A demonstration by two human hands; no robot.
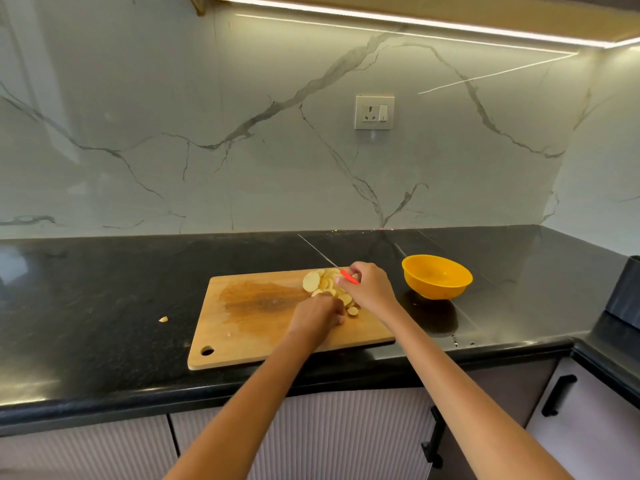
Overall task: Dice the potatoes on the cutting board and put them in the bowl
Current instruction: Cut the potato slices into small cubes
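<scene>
A wooden cutting board (256,320) lies on the black counter. Round potato slices (320,284) are heaped near its far right corner. My left hand (317,315) rests on the near side of the heap with fingers curled over some slices. My right hand (369,289) grips a knife with a red handle (349,277); its thin blade (322,256) points away to the far left, above the heap. A yellow bowl (437,277) stands on the counter to the right of the board; nothing shows inside it.
One small potato scrap (163,319) lies on the counter left of the board. A dark object (627,289) stands at the right edge. A wall socket (374,112) sits on the marble backsplash. Cabinet doors with black handles (557,394) are below the counter edge.
</scene>
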